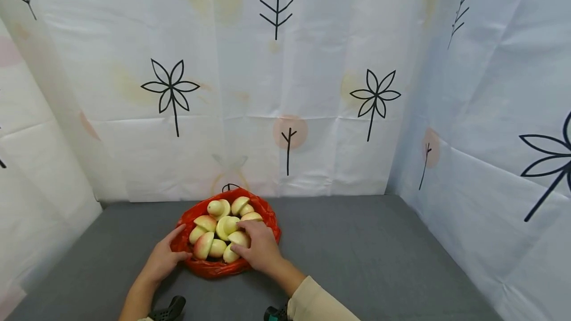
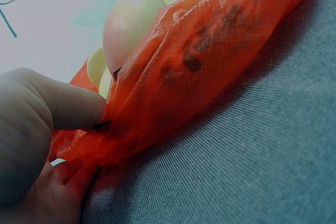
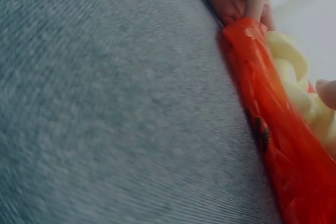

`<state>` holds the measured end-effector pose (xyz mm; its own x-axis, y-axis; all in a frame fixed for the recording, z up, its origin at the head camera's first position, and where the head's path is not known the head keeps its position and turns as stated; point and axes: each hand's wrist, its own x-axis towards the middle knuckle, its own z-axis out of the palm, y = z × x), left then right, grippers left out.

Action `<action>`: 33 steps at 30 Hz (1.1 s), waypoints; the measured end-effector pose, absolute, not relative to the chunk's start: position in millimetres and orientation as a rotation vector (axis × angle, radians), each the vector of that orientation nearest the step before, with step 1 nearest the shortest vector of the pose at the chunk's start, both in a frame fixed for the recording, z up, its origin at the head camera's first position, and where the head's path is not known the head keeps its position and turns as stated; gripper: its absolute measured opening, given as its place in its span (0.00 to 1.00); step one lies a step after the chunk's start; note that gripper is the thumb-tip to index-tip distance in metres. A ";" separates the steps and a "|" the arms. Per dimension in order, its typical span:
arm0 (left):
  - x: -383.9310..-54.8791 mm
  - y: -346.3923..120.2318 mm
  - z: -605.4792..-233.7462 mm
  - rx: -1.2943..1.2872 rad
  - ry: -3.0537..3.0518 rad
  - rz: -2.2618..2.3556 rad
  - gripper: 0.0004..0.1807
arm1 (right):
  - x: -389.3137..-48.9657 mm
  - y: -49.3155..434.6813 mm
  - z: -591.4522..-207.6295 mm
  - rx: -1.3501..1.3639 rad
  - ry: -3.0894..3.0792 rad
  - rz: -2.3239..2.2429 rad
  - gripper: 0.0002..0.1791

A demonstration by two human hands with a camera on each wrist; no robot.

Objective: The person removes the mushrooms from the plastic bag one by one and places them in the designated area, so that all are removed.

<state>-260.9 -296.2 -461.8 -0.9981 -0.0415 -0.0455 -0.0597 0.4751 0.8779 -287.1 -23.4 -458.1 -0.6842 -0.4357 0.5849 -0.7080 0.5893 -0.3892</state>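
Note:
A red plastic bag (image 1: 214, 270) lies with its mouth spread wide and its rim rolled down. Inside it are several pale yellow mushroom-shaped pieces (image 1: 203, 245), some with pink-flushed caps. At the bag's left side my left hand (image 1: 161, 260) pinches the rim, thumb over the edge and fingers beneath; the left wrist view shows the thumb on the red plastic (image 2: 173, 72). My right hand (image 1: 260, 247) reaches over the right side of the bag. Its thumb and fingers are curled about one mushroom (image 1: 239, 238); its grip is partly hidden in the right wrist view.
The bag stands on a dark grey cloth-covered table (image 1: 348, 256), close to its back edge. White patterned curtains (image 1: 312, 73) enclose the back and both sides. Black wrist devices (image 1: 170, 308) sit on both forearms.

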 end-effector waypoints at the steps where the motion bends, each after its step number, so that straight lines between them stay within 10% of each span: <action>1: -260.7 -296.0 -461.5 -0.090 2.688 1.592 0.48 | -286.9 -24.2 -459.1 0.913 -2.393 0.834 0.26; 33: -260.2 -294.7 -457.8 -0.084 2.728 1.506 0.48 | -285.0 -25.0 -457.1 0.979 -2.600 0.689 0.36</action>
